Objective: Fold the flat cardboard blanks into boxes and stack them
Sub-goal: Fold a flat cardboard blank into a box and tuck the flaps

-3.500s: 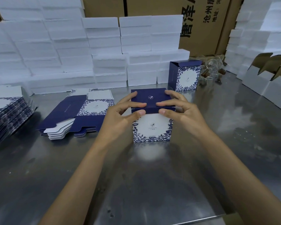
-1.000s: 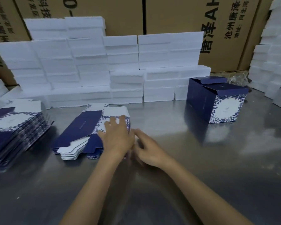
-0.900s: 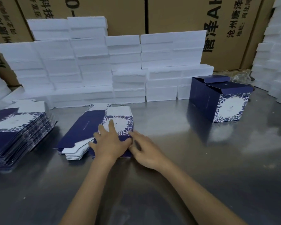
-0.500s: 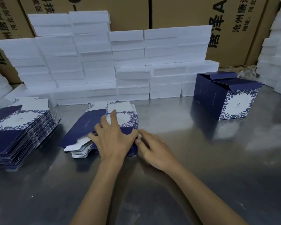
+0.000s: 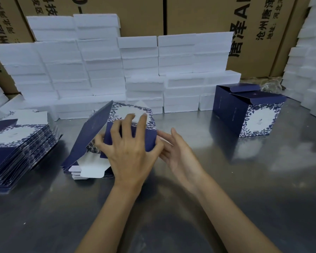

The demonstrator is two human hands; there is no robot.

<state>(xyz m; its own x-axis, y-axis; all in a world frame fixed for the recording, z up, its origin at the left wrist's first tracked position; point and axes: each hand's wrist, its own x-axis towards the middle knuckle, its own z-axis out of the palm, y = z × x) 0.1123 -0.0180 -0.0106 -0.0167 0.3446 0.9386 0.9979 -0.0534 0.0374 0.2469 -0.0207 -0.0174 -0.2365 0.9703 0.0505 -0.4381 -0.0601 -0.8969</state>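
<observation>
Two hands: left (image 5: 130, 147) grips blank (image 5: 133, 123), right (image 5: 179, 152) open beside; cartons (image 5: 254, 33) read "沧州".

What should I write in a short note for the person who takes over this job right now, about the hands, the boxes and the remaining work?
Left hand: grips the top blank, lifted off the small pile.
Right hand: open, fingers at the blank's right edge.
Done: two folded boxes stand at the right on the steel table, top flaps not tucked.
Left: fold this blank, then the small pile and the bigger pile at far left; stack the boxes.
</observation>
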